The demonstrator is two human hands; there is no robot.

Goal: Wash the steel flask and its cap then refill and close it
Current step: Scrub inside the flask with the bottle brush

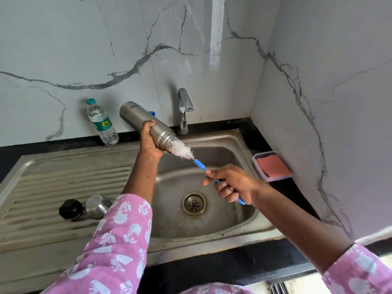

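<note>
the steel flask (140, 122) is held tilted just left of centre in the frame, above the sink (233, 213), with its mouth angled down to the right. it is gripped round the body near the neck by the left hand (150, 139). the blue handle of the bottle brush (200, 164) is clasped in the right hand (231, 185), right of centre and apart from the other hand. its white bristles are seen partly inside the flask's mouth. the black cap (70, 209) and steel cup lid (97, 205) lie on the drainboard (53, 183) at lower left. if the brush is tugged hard, the flask, likely slick, could be pulled from the one-handed grip and dropped into the basin. droplets may be flicked out as the bristles spring free.
</note>
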